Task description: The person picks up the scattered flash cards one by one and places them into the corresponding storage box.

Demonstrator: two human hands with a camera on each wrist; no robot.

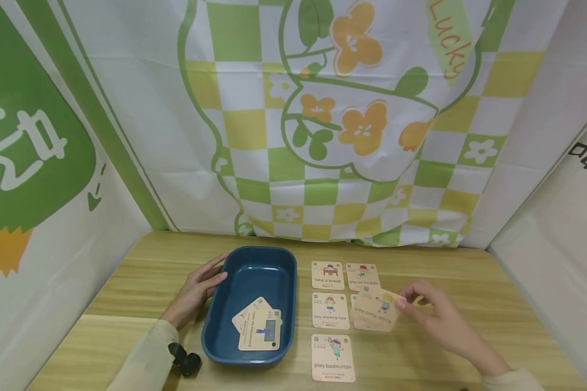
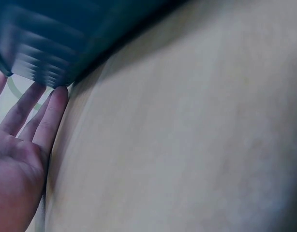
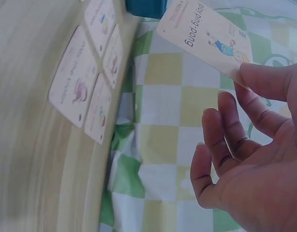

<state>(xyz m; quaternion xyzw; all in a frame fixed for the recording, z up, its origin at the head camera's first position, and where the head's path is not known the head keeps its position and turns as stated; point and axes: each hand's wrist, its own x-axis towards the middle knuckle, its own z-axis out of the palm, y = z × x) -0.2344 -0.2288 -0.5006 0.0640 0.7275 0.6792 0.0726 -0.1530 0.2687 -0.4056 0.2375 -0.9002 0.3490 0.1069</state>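
Observation:
My right hand pinches a "play ping-pong" card by its edge between thumb and index finger, the other fingers loosely bent. In the head view this card hangs above the table, partly covering another card lying beneath it. With fairly straight fingers, my left hand touches the left side of a dark blue tray. Two cards lie overlapped in the tray; the upper one shows a blackboard. Laid out in two columns right of the tray are "take a break", "play on the slide", "play skipping rope" and "play badminton".
The wooden table meets a checked green, yellow and white cloth at its back edge. Printed white panels stand at both sides. A small black device is at my left wrist, near the tray.

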